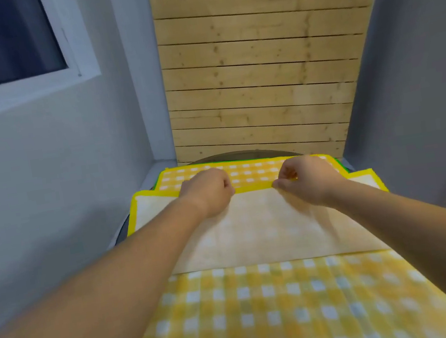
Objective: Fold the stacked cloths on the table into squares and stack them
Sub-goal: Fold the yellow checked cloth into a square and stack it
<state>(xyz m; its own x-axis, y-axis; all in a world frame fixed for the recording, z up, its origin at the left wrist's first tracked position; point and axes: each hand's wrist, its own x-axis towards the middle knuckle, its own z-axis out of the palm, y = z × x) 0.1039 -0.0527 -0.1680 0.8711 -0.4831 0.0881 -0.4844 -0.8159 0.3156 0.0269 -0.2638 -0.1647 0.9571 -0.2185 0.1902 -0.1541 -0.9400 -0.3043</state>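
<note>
Yellow gingham covers nearly the whole round table (123, 229), and the top cloth (254, 230) lies with a broad flap turned over, its pale underside facing up. Our left hand (210, 191) and right hand (308, 180) sit at the flap's far edge, a little apart. Each has its fingers curled and pinches the cloth there. Just beyond our knuckles runs a strip of checked cloth with a yellow hem, and a green edge (344, 168) peeks from underneath at the far corners, so we judge more cloths lie below. Whether the checked stretch nearest us belongs to the same cloth we cannot tell.

We take this for the first fold of the top cloth, nearly laid. Next we would need to set the pinched edge square with the far hem, let go, and smooth the flap flat. The cloth is thin and limp, so the corners may creep out of line unless both hands lower it evenly
</note>
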